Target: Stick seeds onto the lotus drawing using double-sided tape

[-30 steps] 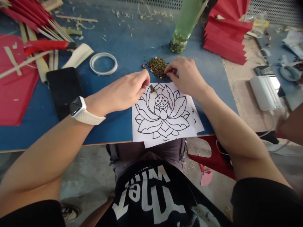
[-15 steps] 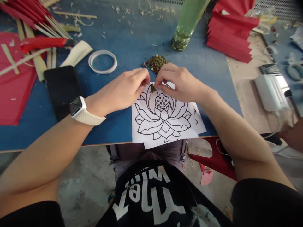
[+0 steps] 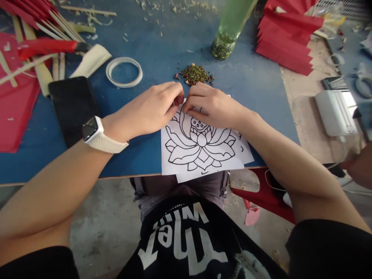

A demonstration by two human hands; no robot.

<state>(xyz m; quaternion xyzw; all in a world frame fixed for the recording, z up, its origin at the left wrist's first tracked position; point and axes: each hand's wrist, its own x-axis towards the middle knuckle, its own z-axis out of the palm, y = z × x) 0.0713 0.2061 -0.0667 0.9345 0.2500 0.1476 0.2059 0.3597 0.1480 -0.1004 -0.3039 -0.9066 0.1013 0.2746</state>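
A white sheet with a black-outlined lotus drawing (image 3: pixel 200 155) lies at the table's front edge, over another sheet. My left hand (image 3: pixel 158 102) rests at its upper left corner, fingers curled together. Over the upper part of the drawing, my right hand (image 3: pixel 213 104) is bent with thumb and fingers pinched close to the left fingertips. Whatever either hand holds is hidden behind the fingers. Just beyond them sits a small pile of green and reddish seeds or beans (image 3: pixel 196 74). A watch (image 3: pixel 94 131) with a pale strap is on my left wrist.
At left are a roll of tape (image 3: pixel 124 83), a black phone (image 3: pixel 74 104), a red-handled tool (image 3: pixel 48 48), wood strips and red paper (image 3: pixel 17 116). A greenish bottle (image 3: pixel 228 35) and pleated red paper (image 3: pixel 285 46) stand beyond. Right: a white charger (image 3: pixel 335 112) and another person's hand (image 3: pixel 360 166).
My right hand has shifted left towards my left hand. It now covers the small dark crumpled piece seen between the hands earlier. The view has shifted slightly.
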